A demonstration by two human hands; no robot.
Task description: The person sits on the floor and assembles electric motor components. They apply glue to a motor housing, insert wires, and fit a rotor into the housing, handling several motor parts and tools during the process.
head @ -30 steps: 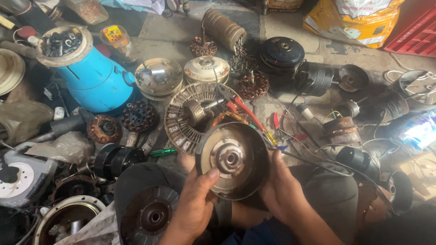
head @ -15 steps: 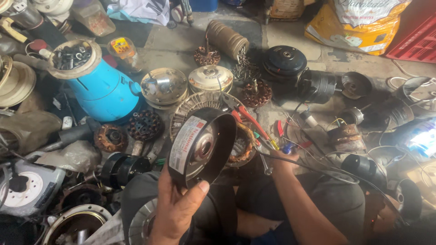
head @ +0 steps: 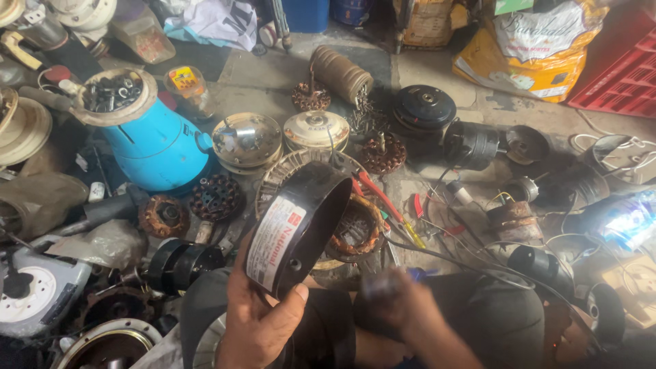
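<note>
My left hand (head: 256, 321) grips a round black motor housing (head: 307, 225) by its rim, thumb on the near edge. The housing is tipped on edge, its hollow side facing right and a white label on its outer wall. Just behind it on the floor lies a ribbed fan motor body with copper windings (head: 355, 229). My right hand (head: 393, 301) is low over my lap to the right of the housing, blurred by motion and apart from it. Whether it holds anything is hidden by the blur.
A blue container (head: 147, 137) topped with bolts stands at left. Two domed metal covers (head: 246, 140), rusty stators, a black motor (head: 424, 106), red-handled pliers (head: 383, 201) and loose wires crowd the floor. A yellow sack (head: 540, 41) and red crate (head: 615, 75) sit at the back right.
The housing went from flat in both hands to tipped on edge in my left hand alone. My right hand has let go and dropped toward my lap.
</note>
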